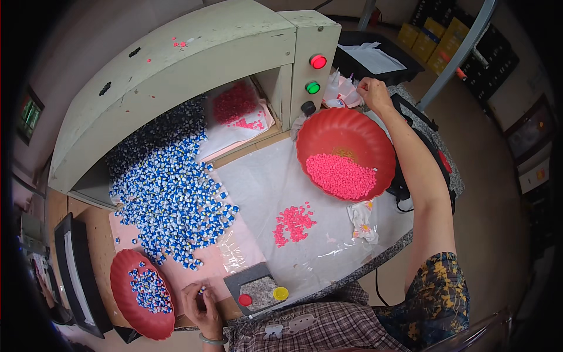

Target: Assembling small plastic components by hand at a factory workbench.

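Observation:
My left hand [202, 311] is near the front edge of the table, thumb and fingers pinched on a tiny blue-and-white piece. My right hand [375, 94] reaches to the back right with curled fingers, beside a pink tray [348, 98] with small white squeeze bottles [333, 82]; what its fingertips hold, if anything, is too small to make out. Below that arm stands a red scalloped bowl [319, 126] containing pink pieces [340, 178]. Another red bowl [120, 276], left of my left hand, contains blue-and-white pieces [149, 288]. More pink pieces [294, 224] lie loose on the white sheet [252, 182].
A large heap of blue-and-white pieces [176, 199] spills from under a beige machine [176, 64] with red and green lights. A grey panel [258, 288] with red and yellow buttons sits at the front edge. A crumpled wrapper [362, 222] lies below the right bowl. Behind is a black tray [381, 58].

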